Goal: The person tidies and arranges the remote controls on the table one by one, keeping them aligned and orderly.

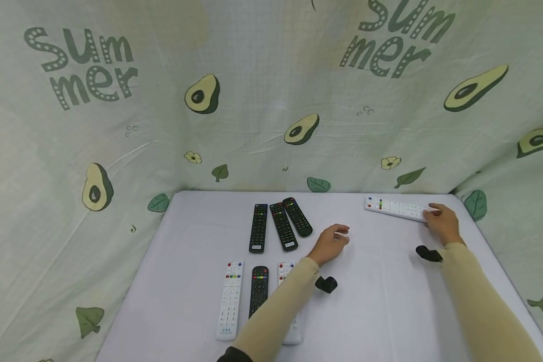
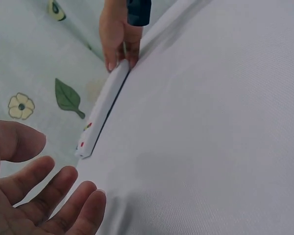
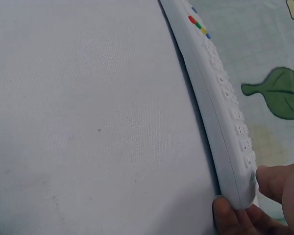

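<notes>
At the table's back right lies a white remote control (image 1: 395, 207) with colored buttons near its left end. My right hand (image 1: 442, 223) pinches its right end; in the right wrist view the thumb (image 3: 274, 183) is on the button side and the fingers (image 3: 228, 215) curl under the end. The remote (image 3: 218, 107) is at or just above the tabletop; I cannot tell which. My left hand (image 1: 330, 245) hovers over the middle of the table, holding nothing. Its fingers (image 2: 63, 191) are loosely bent and apart in the left wrist view.
Left of my left hand lie three black remotes (image 1: 258, 229). Nearer the front are a white remote (image 1: 230, 301), a black remote (image 1: 259, 289) and another white remote (image 1: 294, 332), partly covered by my left sleeve (image 1: 276, 317). A printed curtain (image 1: 253, 151) hangs behind the white table (image 1: 366, 311).
</notes>
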Demonstrator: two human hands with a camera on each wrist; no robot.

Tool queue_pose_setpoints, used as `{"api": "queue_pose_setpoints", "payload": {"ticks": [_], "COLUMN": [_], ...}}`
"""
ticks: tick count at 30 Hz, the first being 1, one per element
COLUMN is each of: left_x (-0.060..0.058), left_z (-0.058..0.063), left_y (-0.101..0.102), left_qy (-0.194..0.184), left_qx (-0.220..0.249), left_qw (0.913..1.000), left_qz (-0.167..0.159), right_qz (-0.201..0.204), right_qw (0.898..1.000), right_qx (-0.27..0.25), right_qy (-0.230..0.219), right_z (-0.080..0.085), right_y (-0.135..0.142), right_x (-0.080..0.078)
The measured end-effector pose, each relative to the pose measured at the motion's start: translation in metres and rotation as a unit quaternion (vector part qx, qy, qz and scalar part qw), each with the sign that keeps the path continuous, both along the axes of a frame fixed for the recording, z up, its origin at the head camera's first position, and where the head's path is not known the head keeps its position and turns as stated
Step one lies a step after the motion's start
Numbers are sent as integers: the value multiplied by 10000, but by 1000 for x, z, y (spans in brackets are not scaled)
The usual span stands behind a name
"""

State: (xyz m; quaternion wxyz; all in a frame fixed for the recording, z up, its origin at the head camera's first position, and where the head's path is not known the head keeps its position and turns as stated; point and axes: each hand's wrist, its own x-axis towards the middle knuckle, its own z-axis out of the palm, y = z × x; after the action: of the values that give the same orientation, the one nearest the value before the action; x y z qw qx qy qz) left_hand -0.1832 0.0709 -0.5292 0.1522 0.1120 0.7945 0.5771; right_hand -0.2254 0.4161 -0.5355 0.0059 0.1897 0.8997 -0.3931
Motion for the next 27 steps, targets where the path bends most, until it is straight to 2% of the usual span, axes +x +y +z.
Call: {"api": "queue_pose_setpoints", "payload": {"ticks": [10,18,27], "left_x": [-10,-21,-30], "left_z": [0,1,-2], "left_y": [12,25,36], "left_qy": [-270,-367,-890], "left_qx": [277,487,933], "left_qw": [9990,9973,9899], "left_qz": [213,420,587], "right_qz": [35,60,352], "right_qw": [9995,9995,9988], "right_qx": [-223,-252,-335], "right_qy": [-220,-202,-86], "right_z": [4,-2,-2], "right_y": [3,7,6], "right_x": [0,-6,-5]}}
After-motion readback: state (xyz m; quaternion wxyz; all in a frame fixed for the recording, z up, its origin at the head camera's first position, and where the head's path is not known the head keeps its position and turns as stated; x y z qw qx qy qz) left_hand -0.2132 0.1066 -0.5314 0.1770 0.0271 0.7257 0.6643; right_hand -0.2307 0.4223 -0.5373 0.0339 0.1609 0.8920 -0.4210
